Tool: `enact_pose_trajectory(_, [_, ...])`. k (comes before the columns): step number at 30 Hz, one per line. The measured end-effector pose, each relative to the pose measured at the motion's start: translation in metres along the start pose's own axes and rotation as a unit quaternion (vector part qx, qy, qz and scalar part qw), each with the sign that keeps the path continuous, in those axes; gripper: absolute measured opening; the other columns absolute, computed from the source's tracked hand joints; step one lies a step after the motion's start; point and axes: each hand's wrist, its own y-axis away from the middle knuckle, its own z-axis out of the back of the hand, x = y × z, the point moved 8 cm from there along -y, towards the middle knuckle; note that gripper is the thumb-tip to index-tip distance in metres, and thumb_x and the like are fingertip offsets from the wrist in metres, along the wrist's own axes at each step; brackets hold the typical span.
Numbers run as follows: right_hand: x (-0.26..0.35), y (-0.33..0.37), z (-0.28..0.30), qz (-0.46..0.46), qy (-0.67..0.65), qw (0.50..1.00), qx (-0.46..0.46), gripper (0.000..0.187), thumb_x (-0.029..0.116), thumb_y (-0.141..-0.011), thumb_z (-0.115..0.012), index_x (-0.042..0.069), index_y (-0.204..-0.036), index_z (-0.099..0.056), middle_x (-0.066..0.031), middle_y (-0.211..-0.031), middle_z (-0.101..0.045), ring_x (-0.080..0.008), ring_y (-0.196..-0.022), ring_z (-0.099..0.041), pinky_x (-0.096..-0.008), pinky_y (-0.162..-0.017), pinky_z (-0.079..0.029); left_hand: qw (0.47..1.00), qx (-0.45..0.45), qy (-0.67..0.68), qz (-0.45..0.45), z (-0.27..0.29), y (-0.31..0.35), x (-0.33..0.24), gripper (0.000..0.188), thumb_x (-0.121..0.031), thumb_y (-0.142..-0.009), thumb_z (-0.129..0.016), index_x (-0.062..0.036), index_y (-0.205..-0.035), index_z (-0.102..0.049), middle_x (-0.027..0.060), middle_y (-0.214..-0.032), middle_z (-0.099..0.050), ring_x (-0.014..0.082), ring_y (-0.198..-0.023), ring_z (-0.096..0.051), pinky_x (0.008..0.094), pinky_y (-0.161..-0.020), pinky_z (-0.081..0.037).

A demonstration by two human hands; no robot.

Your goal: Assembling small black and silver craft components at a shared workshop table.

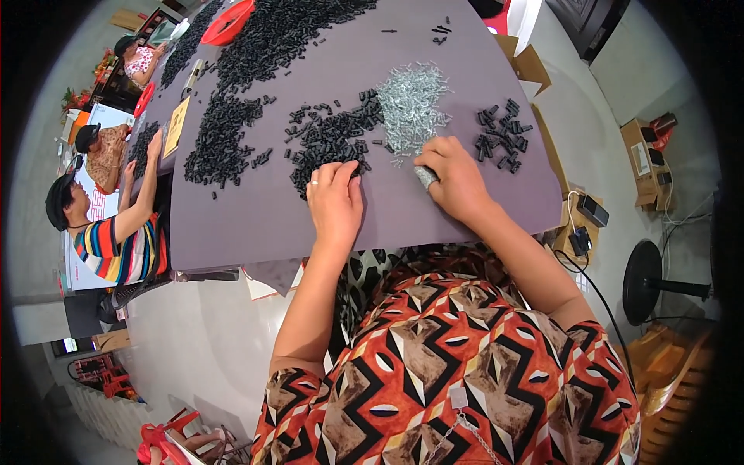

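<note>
My left hand [336, 208], with a ring on one finger, rests at the near edge of a pile of small black plastic parts [329, 139]. Its fingers are bent together among the nearest pieces; what they hold, if anything, is hidden. At the near right edge of a heap of silver screws [411, 101] is my right hand [457, 178]. Its fingers are curled in toward the thumb, which wears a grey wrap [425, 177]. Any screw in that pinch is too small to make out. A few black pieces lie loose between the two heaps.
To the right lies a cluster of black pieces [502, 136]. More black parts [221, 143] spread leftward and far up the grey table [256, 225], around a red basin [229, 23]. Other people sit along the left side. Cardboard boxes [577, 232] stand right of the table.
</note>
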Motion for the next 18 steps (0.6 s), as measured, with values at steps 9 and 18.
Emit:
enact_pose_trajectory(9, [-0.002, -0.001, 0.005, -0.013, -0.034, 0.999, -0.025, 0.019, -0.001, -0.071, -0.07, 0.005, -0.089, -0.066, -0.0069, -0.098, -0.059, -0.0303, -0.093, -0.055, -0.0402, -0.082, -0.049, 0.999, -0.016, 0.041, 0.014, 0.004, 0.002, 0.001, 0.013, -0.013, -0.086, -0.071, -0.0097, -0.099, -0.071, 0.005, -0.094, -0.064, 0.0272, -0.093, -0.059, 0.0403, -0.082, -0.044])
enact_pose_trajectory(18, [0.004, -0.003, 0.001, 0.003, 0.003, 1.0, 0.012, 0.016, 0.001, -0.075, -0.07, 0.004, -0.089, -0.063, -0.0095, -0.1, -0.059, -0.033, -0.096, -0.054, -0.041, -0.082, -0.048, 0.995, -0.03, 0.089, 0.019, 0.007, 0.002, 0.004, 0.009, -0.01, -0.088, -0.068, -0.0087, -0.097, -0.07, 0.0053, -0.096, -0.067, 0.0257, -0.092, -0.061, 0.0381, -0.081, -0.044])
